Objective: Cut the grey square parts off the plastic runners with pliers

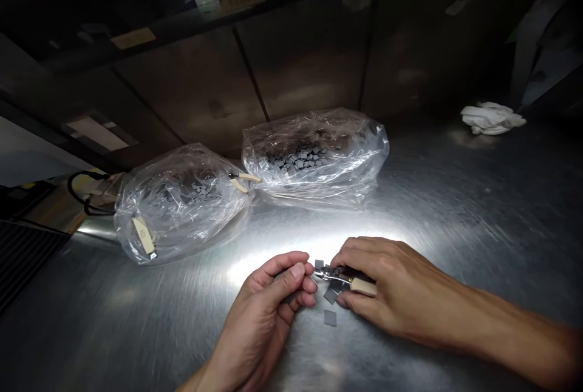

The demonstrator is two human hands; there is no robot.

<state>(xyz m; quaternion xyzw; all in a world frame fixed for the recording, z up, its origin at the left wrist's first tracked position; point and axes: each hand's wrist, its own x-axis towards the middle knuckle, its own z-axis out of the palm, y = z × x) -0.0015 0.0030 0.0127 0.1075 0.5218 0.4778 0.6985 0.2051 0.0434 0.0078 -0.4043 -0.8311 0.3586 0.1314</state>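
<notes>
My right hand (380, 283) is wrapped around a pair of nippers (339, 278) with cream handles, their metal jaws pointing left. The jaw tips meet the fingertips of my left hand (277, 298), which is closed in a pinch. Dark grey shows between the thumb and fingers there, seemingly a small grey piece, mostly hidden. Several flat grey square pieces (331, 295) lie on the metal table under the nippers, partly covered by my right fingers. One loose grey square (330, 318) lies apart, nearer to me.
Two clear plastic bags (314, 189) (214, 222) holding many grey pieces stand at the back. Another cream-handled tool (246, 178) rests between them, and a cream-coloured labelled tool (144, 236) lies at the left bag. A crumpled white cloth (492, 118) sits far right. A dark panelled wall (300, 70) rises behind.
</notes>
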